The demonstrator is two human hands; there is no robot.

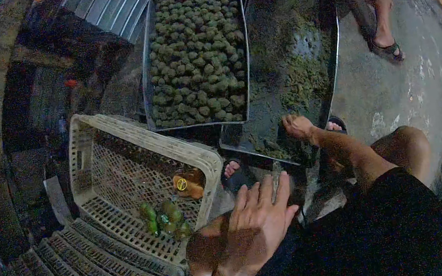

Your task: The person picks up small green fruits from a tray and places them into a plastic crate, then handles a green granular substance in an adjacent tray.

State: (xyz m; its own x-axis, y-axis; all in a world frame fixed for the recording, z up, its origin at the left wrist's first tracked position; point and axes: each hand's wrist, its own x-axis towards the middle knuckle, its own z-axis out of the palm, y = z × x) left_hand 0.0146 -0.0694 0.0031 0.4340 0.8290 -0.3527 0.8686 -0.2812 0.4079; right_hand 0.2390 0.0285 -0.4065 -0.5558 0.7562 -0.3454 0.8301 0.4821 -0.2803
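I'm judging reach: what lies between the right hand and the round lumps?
In the head view: a stretch of dark, smeared tray, then the other tray's side rim.

– Where are the 2 hands?
– The left hand (261,219) hangs near the right end of the crate (116,165), back up, fingers straight. The right hand (298,126), fingers curled, reaches into a dark tray (267,109) farther right of the crate.
– And the rest?
– Green pieces (169,212) and 1 orange item (193,188) lie inside the crate; a bin (201,125) of round lumps (196,55) stands beyond it.
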